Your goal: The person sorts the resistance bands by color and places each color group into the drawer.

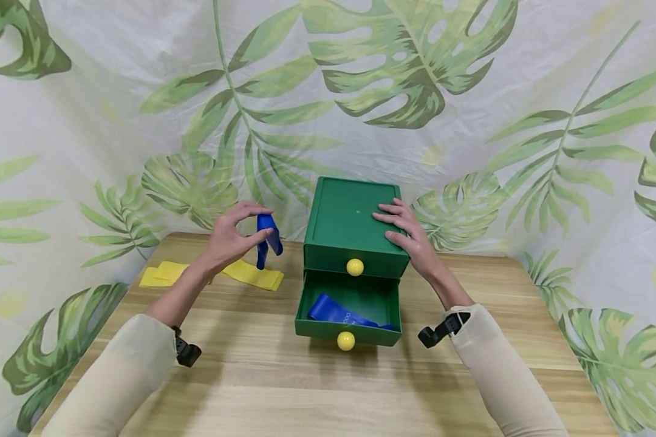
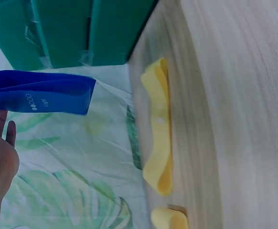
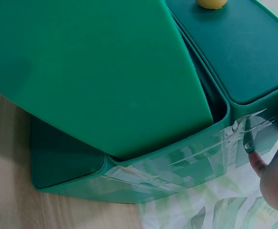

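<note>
My left hand [image 1: 229, 238] pinches a folded blue band [image 1: 268, 233] between thumb and fingers, raised left of the green drawer unit [image 1: 355, 212]. The left wrist view shows the band [image 2: 43, 93] hanging as a flat loop with light print on it. On the unit's top right edge rests my right hand [image 1: 412, 237], fingers spread; in the right wrist view only part of that hand [image 3: 277, 181] shows at the unit's side. Below the top drawer, another drawer [image 1: 350, 332] stands pulled out, with a second blue band [image 1: 336, 311] lying inside.
Yellow bands [image 1: 254, 275] lie on the wooden table [image 1: 273, 388] at the left, behind and under my left forearm. Yellow round knobs [image 1: 346, 341] stick out from the drawer fronts. A leaf-patterned cloth [image 1: 273, 67] hangs behind the table.
</note>
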Demonstrator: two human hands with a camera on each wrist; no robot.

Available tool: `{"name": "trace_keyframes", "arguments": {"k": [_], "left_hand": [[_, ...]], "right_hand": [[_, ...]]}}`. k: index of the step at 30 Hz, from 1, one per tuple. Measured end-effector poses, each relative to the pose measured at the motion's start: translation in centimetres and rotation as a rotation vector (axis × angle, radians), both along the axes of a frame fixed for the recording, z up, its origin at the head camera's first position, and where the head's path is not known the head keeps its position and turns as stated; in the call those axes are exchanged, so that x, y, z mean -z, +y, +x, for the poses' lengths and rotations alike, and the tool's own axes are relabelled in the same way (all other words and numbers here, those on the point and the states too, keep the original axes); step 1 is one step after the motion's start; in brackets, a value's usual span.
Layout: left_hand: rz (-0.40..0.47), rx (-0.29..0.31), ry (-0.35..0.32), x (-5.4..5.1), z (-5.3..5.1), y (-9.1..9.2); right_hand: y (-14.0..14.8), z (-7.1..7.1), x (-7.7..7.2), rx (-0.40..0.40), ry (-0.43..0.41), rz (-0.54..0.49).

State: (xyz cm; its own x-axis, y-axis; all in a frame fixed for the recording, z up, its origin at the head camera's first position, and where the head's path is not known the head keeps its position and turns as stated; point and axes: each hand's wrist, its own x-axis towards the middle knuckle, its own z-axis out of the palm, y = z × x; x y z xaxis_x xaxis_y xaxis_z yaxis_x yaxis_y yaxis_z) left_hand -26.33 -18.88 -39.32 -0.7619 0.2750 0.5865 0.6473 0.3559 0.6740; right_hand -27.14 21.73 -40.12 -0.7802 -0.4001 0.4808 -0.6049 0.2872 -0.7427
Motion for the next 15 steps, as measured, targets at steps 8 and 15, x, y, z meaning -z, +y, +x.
{"name": "trace_keyframes", "arguments": {"k": [8, 15], "left_hand": [[0.015, 0.047, 0.103, -1.8, 1.4, 0.9], [0.032, 0.090, 0.162, -1.8, 1.1, 0.9]], "right_hand": [[0.2, 0.0, 0.2, 0.000, 0.006, -0.004], [0.1, 0.0, 0.0, 0.003, 0.005, 0.003]]}}
